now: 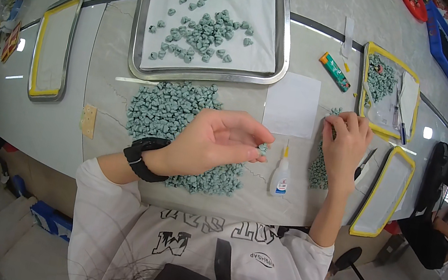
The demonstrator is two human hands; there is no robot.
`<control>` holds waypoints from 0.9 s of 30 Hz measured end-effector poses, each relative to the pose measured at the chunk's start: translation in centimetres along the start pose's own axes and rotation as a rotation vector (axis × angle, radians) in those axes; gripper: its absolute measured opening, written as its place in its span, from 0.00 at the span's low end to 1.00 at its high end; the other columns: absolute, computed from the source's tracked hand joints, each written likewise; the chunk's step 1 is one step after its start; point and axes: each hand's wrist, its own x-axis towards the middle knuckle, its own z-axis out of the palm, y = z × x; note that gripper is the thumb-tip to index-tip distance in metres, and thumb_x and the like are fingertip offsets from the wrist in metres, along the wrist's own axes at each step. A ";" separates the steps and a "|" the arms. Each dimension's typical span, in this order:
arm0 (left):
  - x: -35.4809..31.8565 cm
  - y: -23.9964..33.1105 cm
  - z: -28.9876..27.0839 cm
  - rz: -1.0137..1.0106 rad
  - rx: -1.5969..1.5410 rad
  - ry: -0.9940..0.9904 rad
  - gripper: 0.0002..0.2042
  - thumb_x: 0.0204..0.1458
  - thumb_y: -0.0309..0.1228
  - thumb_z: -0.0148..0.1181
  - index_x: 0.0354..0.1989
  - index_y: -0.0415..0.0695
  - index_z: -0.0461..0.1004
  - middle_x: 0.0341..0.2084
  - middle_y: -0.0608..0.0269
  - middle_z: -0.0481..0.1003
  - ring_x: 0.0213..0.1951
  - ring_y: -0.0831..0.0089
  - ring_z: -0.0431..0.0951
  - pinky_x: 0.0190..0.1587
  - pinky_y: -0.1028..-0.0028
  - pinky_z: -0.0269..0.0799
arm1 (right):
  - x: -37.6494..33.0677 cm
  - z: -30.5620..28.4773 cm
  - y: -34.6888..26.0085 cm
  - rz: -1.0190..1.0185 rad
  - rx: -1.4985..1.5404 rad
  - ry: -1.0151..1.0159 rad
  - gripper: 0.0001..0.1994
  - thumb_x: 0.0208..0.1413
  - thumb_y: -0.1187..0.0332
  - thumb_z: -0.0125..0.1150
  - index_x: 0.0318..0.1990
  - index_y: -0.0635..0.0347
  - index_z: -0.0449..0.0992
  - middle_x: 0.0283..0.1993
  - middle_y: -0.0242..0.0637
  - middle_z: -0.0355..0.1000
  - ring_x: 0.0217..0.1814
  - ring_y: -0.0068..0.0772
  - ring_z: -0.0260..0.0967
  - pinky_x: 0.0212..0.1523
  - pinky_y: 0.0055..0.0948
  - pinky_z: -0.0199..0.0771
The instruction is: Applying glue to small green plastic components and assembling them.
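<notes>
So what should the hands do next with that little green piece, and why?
Probably bring the right hand back toward the glue bottle. The left hand holds one small green piece pinched at its fingertips right above the bottle, while the right hand rests on the smaller pile.

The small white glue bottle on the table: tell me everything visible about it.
The small white plastic glue bottle stands upright on the pale marble-look table, between the person's two hands. It has a squat body with a blue and red label, and a slim, tapering yellowish nozzle pointing up; whether a cap is on cannot be told. Nothing grips it. The left hand, pinching a small grey-green piece, is just to its left; the right hand rests on more pieces to its right.
</notes>
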 end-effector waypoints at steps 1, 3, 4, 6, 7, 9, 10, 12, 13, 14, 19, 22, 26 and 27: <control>0.0 0.0 0.0 -0.007 0.002 -0.016 0.12 0.51 0.16 0.53 0.45 0.32 0.71 0.40 0.59 0.72 0.41 0.74 0.76 0.47 0.74 0.74 | -0.1 0.4 0.0 -0.004 -0.043 -0.020 0.06 0.42 0.73 0.65 0.30 0.55 0.76 0.33 0.29 0.68 0.41 0.35 0.63 0.45 0.35 0.60; 0.0 0.0 0.1 -0.017 0.002 -0.019 0.12 0.51 0.16 0.54 0.45 0.32 0.71 0.40 0.59 0.72 0.41 0.75 0.76 0.48 0.74 0.74 | 0.1 0.4 -0.2 -0.006 -0.041 -0.014 0.06 0.42 0.73 0.65 0.29 0.55 0.76 0.33 0.29 0.67 0.41 0.35 0.63 0.45 0.35 0.60; -0.1 0.0 0.1 -0.030 0.003 -0.027 0.12 0.51 0.15 0.54 0.45 0.32 0.71 0.40 0.60 0.72 0.41 0.76 0.75 0.48 0.74 0.74 | 0.2 0.3 -0.3 -0.003 -0.042 -0.007 0.05 0.42 0.73 0.64 0.28 0.55 0.75 0.32 0.29 0.67 0.41 0.35 0.62 0.46 0.35 0.59; -0.2 -0.2 0.1 -0.022 0.006 -0.036 0.12 0.51 0.16 0.54 0.45 0.32 0.71 0.40 0.60 0.72 0.41 0.76 0.75 0.48 0.74 0.74 | 0.3 0.3 -0.5 -0.003 -0.041 0.011 0.05 0.42 0.73 0.64 0.28 0.55 0.75 0.32 0.29 0.67 0.41 0.35 0.63 0.46 0.34 0.59; -0.3 -0.3 0.1 -0.015 0.010 -0.049 0.12 0.51 0.16 0.54 0.45 0.32 0.71 0.40 0.60 0.72 0.41 0.75 0.75 0.48 0.74 0.74 | 0.3 0.3 -0.5 0.000 -0.042 0.030 0.05 0.42 0.73 0.64 0.29 0.55 0.75 0.32 0.29 0.67 0.40 0.35 0.63 0.46 0.34 0.59; -0.3 -0.3 0.1 -0.016 0.012 -0.052 0.12 0.51 0.16 0.54 0.45 0.32 0.71 0.40 0.60 0.72 0.41 0.75 0.76 0.48 0.75 0.74 | 0.2 0.5 -0.2 0.007 -0.047 0.008 0.05 0.42 0.73 0.64 0.28 0.55 0.75 0.32 0.29 0.67 0.41 0.36 0.63 0.46 0.34 0.59; -0.3 -0.2 0.2 -0.017 0.015 -0.054 0.12 0.51 0.15 0.54 0.45 0.32 0.71 0.40 0.60 0.72 0.41 0.75 0.76 0.48 0.75 0.74 | 0.2 0.5 0.0 0.015 -0.051 -0.013 0.05 0.42 0.73 0.64 0.28 0.55 0.75 0.32 0.30 0.67 0.41 0.36 0.63 0.46 0.34 0.59; -0.3 -0.2 0.2 -0.021 0.022 -0.059 0.12 0.51 0.15 0.54 0.46 0.32 0.71 0.40 0.60 0.72 0.41 0.75 0.76 0.48 0.75 0.74 | 0.4 0.5 0.0 -0.001 -0.051 -0.022 0.05 0.42 0.74 0.64 0.28 0.56 0.75 0.32 0.30 0.67 0.41 0.36 0.63 0.46 0.33 0.58; -0.3 -0.1 0.3 -0.026 0.031 -0.064 0.13 0.51 0.15 0.54 0.46 0.32 0.70 0.40 0.60 0.72 0.42 0.75 0.76 0.48 0.75 0.74 | 0.5 0.4 0.0 -0.015 -0.050 -0.032 0.05 0.41 0.74 0.64 0.28 0.56 0.75 0.32 0.31 0.68 0.40 0.36 0.63 0.45 0.33 0.58; -0.2 -0.1 0.4 -0.027 0.031 -0.061 0.13 0.51 0.15 0.54 0.46 0.32 0.70 0.40 0.60 0.72 0.42 0.75 0.76 0.48 0.75 0.74 | 0.5 -0.2 -0.5 -0.016 -0.047 -0.032 0.05 0.41 0.74 0.64 0.28 0.56 0.75 0.32 0.31 0.68 0.40 0.36 0.63 0.45 0.33 0.58; 0.0 -0.3 0.1 -0.108 0.040 -0.075 0.15 0.51 0.16 0.55 0.49 0.32 0.69 0.39 0.60 0.73 0.44 0.74 0.76 0.47 0.76 0.74 | -0.8 -5.7 -7.8 -0.183 0.495 0.157 0.12 0.33 0.75 0.67 0.31 0.55 0.77 0.30 0.29 0.67 0.34 0.32 0.64 0.48 0.38 0.60; 0.0 -1.3 0.3 -0.042 0.074 -0.113 0.15 0.52 0.16 0.55 0.50 0.32 0.69 0.38 0.60 0.73 0.43 0.76 0.75 0.47 0.77 0.73 | -1.0 -5.9 -9.2 -0.231 0.463 0.187 0.13 0.30 0.78 0.67 0.29 0.55 0.77 0.27 0.28 0.67 0.31 0.32 0.64 0.44 0.39 0.63; 0.1 -0.9 0.7 -0.136 0.084 -0.101 0.15 0.51 0.15 0.54 0.49 0.31 0.69 0.39 0.59 0.73 0.41 0.77 0.75 0.46 0.76 0.74 | -1.7 -5.2 -8.7 -0.203 0.505 0.166 0.13 0.31 0.78 0.68 0.30 0.55 0.77 0.29 0.28 0.67 0.32 0.32 0.65 0.44 0.39 0.63; 0.0 -0.9 0.7 -0.164 0.039 -0.094 0.16 0.51 0.15 0.54 0.49 0.31 0.69 0.39 0.58 0.73 0.41 0.76 0.75 0.46 0.75 0.74 | -1.7 -4.9 -8.4 -0.226 0.554 0.175 0.13 0.31 0.77 0.68 0.30 0.55 0.77 0.29 0.28 0.67 0.32 0.32 0.66 0.43 0.38 0.64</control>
